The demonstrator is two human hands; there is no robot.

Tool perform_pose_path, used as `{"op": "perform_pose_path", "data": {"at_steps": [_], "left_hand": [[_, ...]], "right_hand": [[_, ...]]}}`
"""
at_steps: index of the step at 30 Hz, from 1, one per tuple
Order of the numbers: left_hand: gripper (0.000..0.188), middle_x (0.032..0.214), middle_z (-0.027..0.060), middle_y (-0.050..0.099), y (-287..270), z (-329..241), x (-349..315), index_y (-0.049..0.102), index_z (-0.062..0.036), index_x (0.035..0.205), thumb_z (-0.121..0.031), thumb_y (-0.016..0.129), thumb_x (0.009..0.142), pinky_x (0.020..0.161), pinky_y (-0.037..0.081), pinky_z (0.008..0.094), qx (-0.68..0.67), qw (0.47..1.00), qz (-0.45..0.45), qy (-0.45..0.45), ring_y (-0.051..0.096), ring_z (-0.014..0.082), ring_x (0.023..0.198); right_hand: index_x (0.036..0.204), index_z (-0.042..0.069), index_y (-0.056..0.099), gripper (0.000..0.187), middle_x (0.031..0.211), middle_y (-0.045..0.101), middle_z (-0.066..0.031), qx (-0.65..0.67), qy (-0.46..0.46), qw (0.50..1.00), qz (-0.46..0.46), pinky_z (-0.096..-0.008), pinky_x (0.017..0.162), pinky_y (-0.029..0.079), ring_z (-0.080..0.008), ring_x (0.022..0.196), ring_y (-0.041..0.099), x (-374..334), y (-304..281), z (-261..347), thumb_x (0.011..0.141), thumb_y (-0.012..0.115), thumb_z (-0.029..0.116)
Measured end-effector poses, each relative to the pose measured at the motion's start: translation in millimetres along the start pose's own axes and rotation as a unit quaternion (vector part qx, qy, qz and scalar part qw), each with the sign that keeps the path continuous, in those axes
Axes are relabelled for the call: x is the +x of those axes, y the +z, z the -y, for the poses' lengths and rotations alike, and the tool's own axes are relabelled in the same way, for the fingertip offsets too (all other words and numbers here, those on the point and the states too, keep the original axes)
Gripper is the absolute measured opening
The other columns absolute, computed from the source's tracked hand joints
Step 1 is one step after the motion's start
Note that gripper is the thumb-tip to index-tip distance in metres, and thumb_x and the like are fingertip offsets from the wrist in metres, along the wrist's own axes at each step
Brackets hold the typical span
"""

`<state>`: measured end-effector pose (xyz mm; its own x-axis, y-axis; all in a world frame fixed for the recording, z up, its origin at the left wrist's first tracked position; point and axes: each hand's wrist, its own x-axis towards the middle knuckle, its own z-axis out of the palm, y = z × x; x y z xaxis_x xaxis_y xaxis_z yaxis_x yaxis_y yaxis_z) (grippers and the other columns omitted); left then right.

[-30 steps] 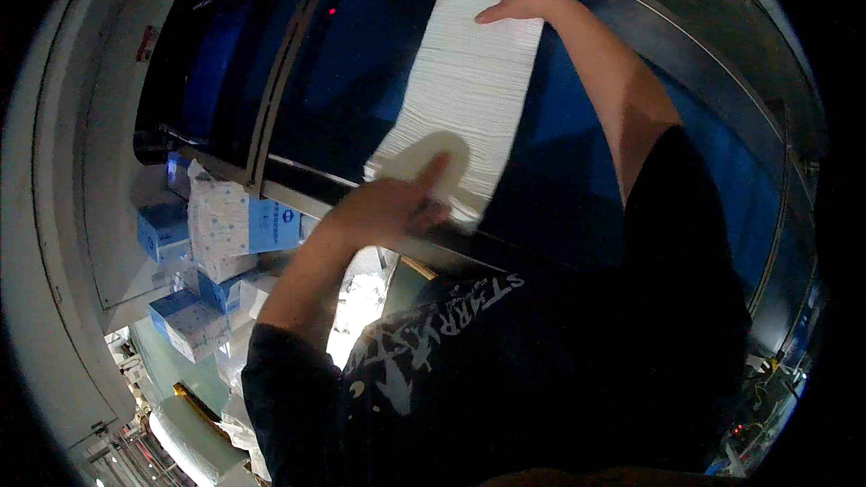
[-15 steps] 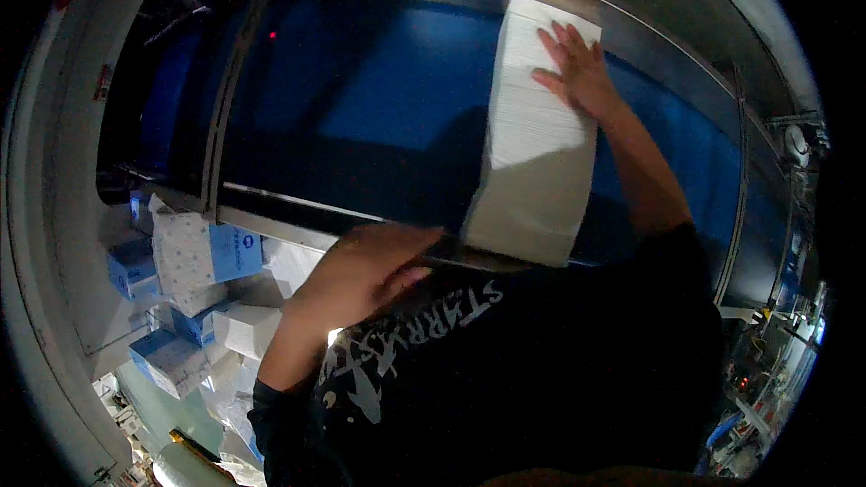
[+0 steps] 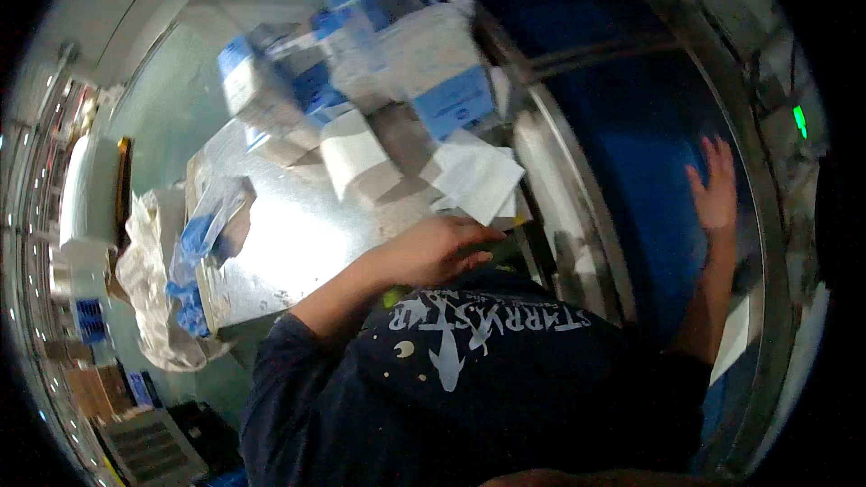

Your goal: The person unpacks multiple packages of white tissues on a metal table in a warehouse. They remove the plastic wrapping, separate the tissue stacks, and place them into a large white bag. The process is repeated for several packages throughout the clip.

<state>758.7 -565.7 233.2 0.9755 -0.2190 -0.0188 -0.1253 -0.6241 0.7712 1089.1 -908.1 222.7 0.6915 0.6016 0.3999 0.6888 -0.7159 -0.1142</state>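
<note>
At left, beyond a greenish floor (image 3: 171,117), a white roll (image 3: 88,194) blurs toward the dark rim. A crumpled white bag (image 3: 149,280) adjoins the bright metal tabletop (image 3: 289,239), where blue-and-white packages (image 3: 257,86) overlap, partly hiding one another. The left hand (image 3: 437,252) is loosely curled (palm hidden; whether it holds anything cannot be told), near white sheets (image 3: 478,171). Rightward, the blue belt (image 3: 645,234) darkens at its upper end. The right hand (image 3: 717,194), wide-fingered, is over it; contact is unclear. Rightmost, a white stack (image 3: 735,340) lies on the belt, mostly behind the right forearm.
</note>
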Motion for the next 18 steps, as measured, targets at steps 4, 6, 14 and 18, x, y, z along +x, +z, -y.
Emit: {"op": "perform_pose_path", "data": {"at_steps": [4, 6, 14, 18], "left_hand": [[0.033, 0.109, 0.0186, 0.06, -13, 23, -97, 0.054, -0.0022, 0.117, -0.015, 0.058, 0.087, 0.084, 0.047, 0.0397, -0.009, 0.993, -0.094, -0.071, 0.058, 0.0357, 0.098], [0.033, 0.108, 0.0187, 0.06, -23, 37, -155, 0.054, -0.0026, 0.118, -0.015, 0.057, 0.087, 0.083, 0.047, 0.0399, -0.027, 0.983, -0.129, -0.128, 0.058, 0.0361, 0.098], [0.031, 0.108, 0.0185, 0.062, -19, 124, -376, 0.057, -0.0031, 0.114, -0.017, 0.06, 0.086, 0.086, 0.046, 0.0381, -0.226, 0.883, -0.3, -0.28, 0.059, 0.0319, 0.1], [0.044, 0.121, 0.0175, 0.055, -18, 170, -464, 0.053, -0.0045, 0.121, -0.018, 0.066, 0.081, 0.095, 0.041, 0.04, -0.065, 0.883, -0.342, -0.316, 0.052, 0.0334, 0.112]], "right_hand": [[0.124, 0.009, 0.05, 0.052, 0.134, 0.043, -0.0145, 0.138, -0.269, 0.953, -0.037, -0.0413, 0.106, 0.031, -0.0345, 0.127, 0.037, 91, 4, 272, 0.076, 0.067, 0.017], [0.119, 0.009, 0.055, 0.046, 0.131, 0.045, -0.0171, 0.219, -0.356, 0.908, -0.028, -0.0425, 0.103, 0.034, -0.0347, 0.123, 0.04, 109, 30, 380, 0.077, 0.067, 0.023], [0.135, 0.014, 0.042, 0.084, 0.145, 0.028, -0.018, 0.033, -0.248, 0.967, 0.05, -0.043, 0.104, 0.033, -0.0369, 0.132, 0.03, 184, 135, 707, 0.066, 0.07, 0.052], [0.144, 0.027, 0.023, 0.095, 0.147, 0.019, -0.0225, 0.043, -0.141, 0.972, 0.184, -0.0464, 0.1, 0.038, -0.041, 0.126, 0.037, 239, 197, 718, 0.063, 0.072, 0.039]]}}
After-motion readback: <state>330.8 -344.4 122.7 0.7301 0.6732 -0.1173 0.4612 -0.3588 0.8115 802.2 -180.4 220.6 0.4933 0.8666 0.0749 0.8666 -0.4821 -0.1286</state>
